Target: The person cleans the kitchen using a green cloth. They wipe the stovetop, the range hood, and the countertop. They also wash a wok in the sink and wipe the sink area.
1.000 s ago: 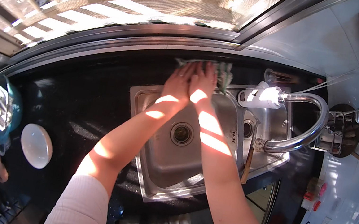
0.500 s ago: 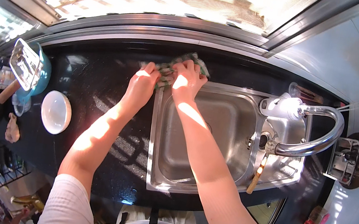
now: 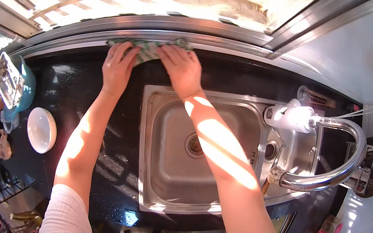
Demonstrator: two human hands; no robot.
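A green-and-white patterned cloth (image 3: 147,52) lies bunched along the back edge of the black countertop, against the window sill. My left hand (image 3: 118,67) grips its left part, fingers bent over the fabric. On the cloth's right part, my right hand (image 3: 180,69) presses down with its fingers curled onto it. Some fingertips are hidden in the folds. Below my right forearm is the steel sink (image 3: 173,164), its larger basin holding no dishes. The dark countertop (image 3: 75,97) around my left arm looks wet in patches.
A white bowl (image 3: 41,131) stands on the counter at left, near a blue basin (image 3: 27,83) with a wire rack. The curved chrome faucet (image 3: 334,185) arches over the small right basin. A clear container (image 3: 315,97) lies at the back right. Metal window frames (image 3: 162,25) border the back.
Both hands have moved left and farther back with the cloth, from beside the sink's corner to the sill edge. The view has shifted slightly, and more of the sink drain shows.
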